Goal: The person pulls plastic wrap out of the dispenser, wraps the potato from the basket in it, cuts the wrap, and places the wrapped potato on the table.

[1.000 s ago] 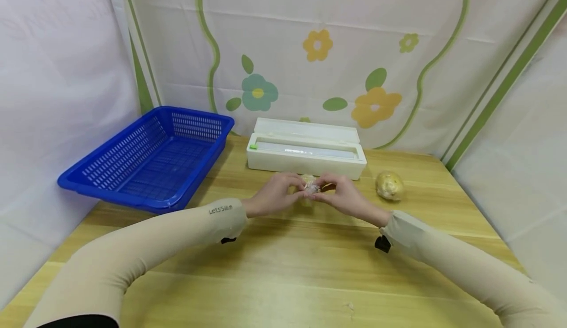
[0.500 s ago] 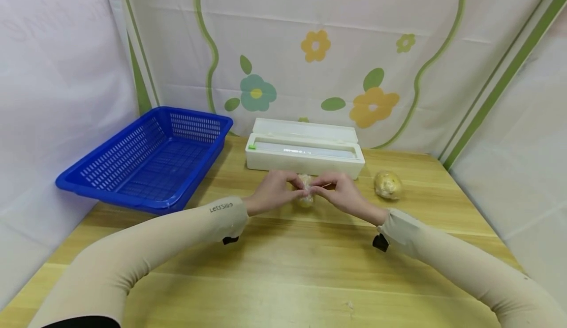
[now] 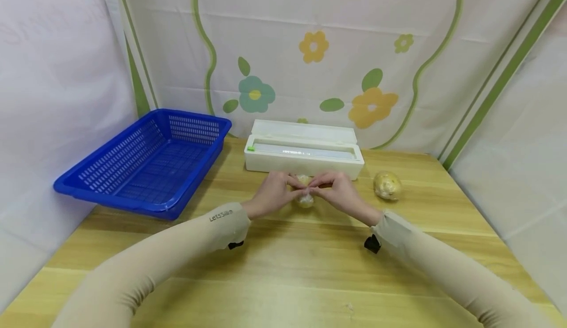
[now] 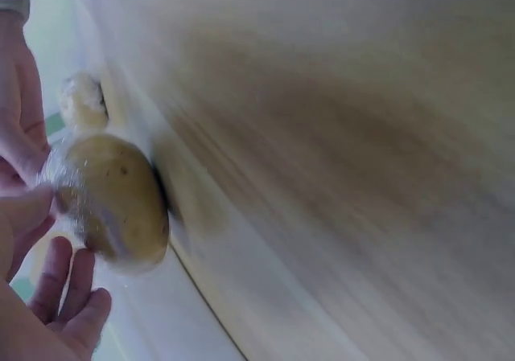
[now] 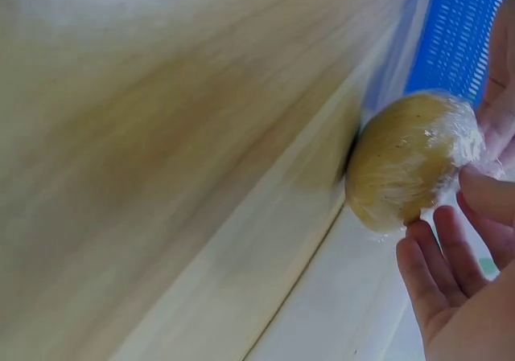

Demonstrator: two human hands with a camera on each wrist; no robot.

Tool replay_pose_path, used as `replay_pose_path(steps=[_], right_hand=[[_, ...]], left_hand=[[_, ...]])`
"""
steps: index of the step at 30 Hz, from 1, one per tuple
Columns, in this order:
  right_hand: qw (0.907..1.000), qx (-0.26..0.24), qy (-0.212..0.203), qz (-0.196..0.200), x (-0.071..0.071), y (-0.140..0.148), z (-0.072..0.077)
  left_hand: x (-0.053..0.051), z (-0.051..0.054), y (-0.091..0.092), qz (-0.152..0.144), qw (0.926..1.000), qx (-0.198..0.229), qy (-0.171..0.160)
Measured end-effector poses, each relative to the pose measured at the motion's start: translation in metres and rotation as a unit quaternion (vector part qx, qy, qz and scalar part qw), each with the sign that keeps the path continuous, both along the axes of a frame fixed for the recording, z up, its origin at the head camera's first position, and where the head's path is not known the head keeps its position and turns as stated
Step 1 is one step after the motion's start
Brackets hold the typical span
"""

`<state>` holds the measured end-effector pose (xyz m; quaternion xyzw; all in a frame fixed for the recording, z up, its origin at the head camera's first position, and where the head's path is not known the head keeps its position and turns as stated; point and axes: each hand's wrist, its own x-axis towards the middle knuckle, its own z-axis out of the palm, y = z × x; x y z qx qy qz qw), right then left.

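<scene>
A potato (image 3: 305,202) wrapped in clear cling film sits on the wooden table between the two hands. Its brown skin shows through the film in the left wrist view, where the potato (image 4: 125,200) has small dark spots. My left hand (image 3: 273,193) pinches the gathered film on top with thumb and forefinger. From the other side, my right hand (image 3: 340,196) pinches the same bunch of cling film (image 5: 463,140), its other fingers beside the potato. The fingertips of both hands nearly meet and hide part of the film. A second wrapped potato (image 3: 387,185) lies to the right.
Behind the hands stands a long white box (image 3: 305,163) with its lid raised, a green tab at its left end and a shiny strip inside. A blue plastic basket (image 3: 197,170) stands at the left. A flower-printed curtain (image 3: 283,47) closes off the back.
The fingertips of both hands have drawn closer together on the film, and more of the potato's near side shows below them. The second potato, box and basket stay in place.
</scene>
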<state>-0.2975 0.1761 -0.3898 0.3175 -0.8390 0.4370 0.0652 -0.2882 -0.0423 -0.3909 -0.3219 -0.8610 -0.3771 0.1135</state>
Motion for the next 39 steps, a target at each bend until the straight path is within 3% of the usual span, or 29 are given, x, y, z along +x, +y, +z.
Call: replay_pose_path(steps=[5, 12, 16, 22, 25, 28, 31, 36, 39], right_hand=[[0.9997, 0.015, 0.011, 0.015, 0.005, 0.003, -0.002], [0.9984, 0.041, 0.038, 0.007, 0.008, 0.005, -0.007], [0.9994, 0.030, 0.014, 0.012, 0.004, 0.002, -0.003], [0.9972, 0.056, -0.044, -0.026, -0.005, -0.007, 0.012], [0.9960, 0.070, -0.048, -0.028, -0.007, -0.010, 0.015], [0.9970, 0.076, -0.012, -0.001, -0.007, -0.010, 0.016], [0.9935, 0.088, 0.051, 0.051, -0.005, -0.007, 0.015], [0.9704, 0.135, 0.162, 0.119, -0.007, -0.001, 0.013], [0.9618, 0.138, 0.194, 0.135, -0.010, 0.000, 0.011]], left_hand=[[-0.001, 0.001, -0.003, 0.008, 0.9991, -0.012, -0.040], [-0.004, 0.003, -0.005, 0.031, 0.9952, 0.006, -0.092], [-0.008, 0.007, -0.004, 0.038, 0.9931, 0.000, -0.111], [-0.012, 0.015, -0.005, 0.029, 0.9913, -0.012, -0.128], [-0.013, 0.016, -0.008, 0.032, 0.9894, -0.015, -0.141], [-0.013, 0.016, -0.011, 0.034, 0.9876, -0.018, -0.152], [-0.013, 0.016, -0.013, 0.030, 0.9874, -0.018, -0.154], [-0.011, 0.017, -0.017, 0.019, 0.9903, -0.019, -0.136], [-0.012, 0.016, -0.019, 0.006, 0.9927, -0.025, -0.118]])
